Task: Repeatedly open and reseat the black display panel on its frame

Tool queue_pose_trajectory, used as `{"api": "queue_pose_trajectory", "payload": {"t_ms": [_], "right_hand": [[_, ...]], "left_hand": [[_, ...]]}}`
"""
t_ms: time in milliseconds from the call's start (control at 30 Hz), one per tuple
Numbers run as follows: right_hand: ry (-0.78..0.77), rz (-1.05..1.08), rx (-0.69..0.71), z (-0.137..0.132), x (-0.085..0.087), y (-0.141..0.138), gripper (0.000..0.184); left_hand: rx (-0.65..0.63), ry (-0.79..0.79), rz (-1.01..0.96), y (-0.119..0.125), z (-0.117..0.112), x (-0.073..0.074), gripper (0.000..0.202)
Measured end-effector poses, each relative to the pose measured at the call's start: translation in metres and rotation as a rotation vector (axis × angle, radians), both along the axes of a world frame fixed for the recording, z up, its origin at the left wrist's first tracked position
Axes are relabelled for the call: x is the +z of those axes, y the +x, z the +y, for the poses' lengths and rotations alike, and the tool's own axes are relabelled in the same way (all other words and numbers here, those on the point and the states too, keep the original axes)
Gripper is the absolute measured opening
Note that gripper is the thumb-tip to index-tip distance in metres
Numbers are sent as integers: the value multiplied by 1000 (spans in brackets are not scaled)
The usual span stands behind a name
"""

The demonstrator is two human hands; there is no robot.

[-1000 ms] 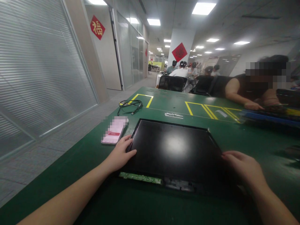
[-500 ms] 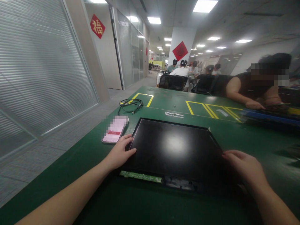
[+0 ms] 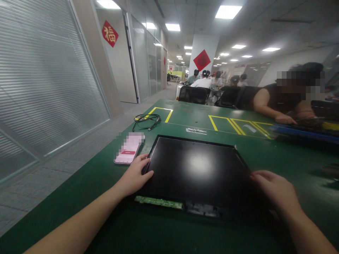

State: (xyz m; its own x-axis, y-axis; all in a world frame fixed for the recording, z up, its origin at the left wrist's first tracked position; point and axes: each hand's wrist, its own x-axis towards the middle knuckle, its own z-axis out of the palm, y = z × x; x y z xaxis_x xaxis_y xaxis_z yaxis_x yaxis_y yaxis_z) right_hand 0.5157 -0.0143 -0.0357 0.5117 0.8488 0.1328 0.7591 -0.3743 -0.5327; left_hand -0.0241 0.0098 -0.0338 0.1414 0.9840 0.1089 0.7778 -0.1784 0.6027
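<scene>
A black LCD screen panel [image 3: 196, 165] lies face up on the green table, a bright reflection on its glass. Along its near edge shows a strip of green circuit board [image 3: 159, 202]. My left hand [image 3: 137, 174] grips the panel's left edge, thumb over the front, fingers along the side. At the right edge, the fingers of my right hand [image 3: 275, 187] are closed on the rim; their undersides are hidden. Left of the panel, close to my left fingers, lies a phone [image 3: 127, 152] with a pinkish screen.
A coiled black cable [image 3: 146, 120] lies on the green table [image 3: 182, 113] beyond the phone. Yellow tape [image 3: 224, 117] marks the far side, near a whitish strip [image 3: 196, 131]. At the right, a person [image 3: 280, 102] leans over a blue tray [image 3: 299, 131]. Chairs [image 3: 194, 94] and several people are behind.
The view has shifted slightly, so everything sits a little lower in the picture. Both hands keep their places on the panel's edges.
</scene>
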Motion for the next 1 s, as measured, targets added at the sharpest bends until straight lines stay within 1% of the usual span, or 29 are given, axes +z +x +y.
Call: {"api": "queue_pose_trajectory", "payload": {"t_ms": [167, 333, 400, 500, 567, 667, 767, 900, 1000], "right_hand": [[-3, -29, 17, 1, -6, 2, 33], [19, -135, 43, -2, -11, 0, 40], [16, -163, 47, -4, -12, -3, 43], [17, -177, 62, -5, -10, -9, 48], [48, -149, 140, -4, -9, -13, 50], [83, -79, 303, -2, -11, -16, 56], [39, -34, 375, 0, -16, -15, 58], [-3, -19, 375, 3, -23, -10, 55], [0, -10, 377, 5, -25, -8, 54]], "left_hand": [[-93, -1, 75, -2, -2, 2, 65], [-121, 24, 114, -8, -5, 3, 70], [-158, 29, 108, -11, -8, 9, 69], [-284, -22, 88, -14, -13, 24, 65], [-357, -110, 75, -15, -16, 35, 67], [-386, -187, 58, -16, -18, 45, 63], [-385, -167, 34, -17, -18, 45, 59], [-431, -144, 32, -15, -17, 44, 57], [-468, -137, 32, -12, -18, 46, 54]]}}
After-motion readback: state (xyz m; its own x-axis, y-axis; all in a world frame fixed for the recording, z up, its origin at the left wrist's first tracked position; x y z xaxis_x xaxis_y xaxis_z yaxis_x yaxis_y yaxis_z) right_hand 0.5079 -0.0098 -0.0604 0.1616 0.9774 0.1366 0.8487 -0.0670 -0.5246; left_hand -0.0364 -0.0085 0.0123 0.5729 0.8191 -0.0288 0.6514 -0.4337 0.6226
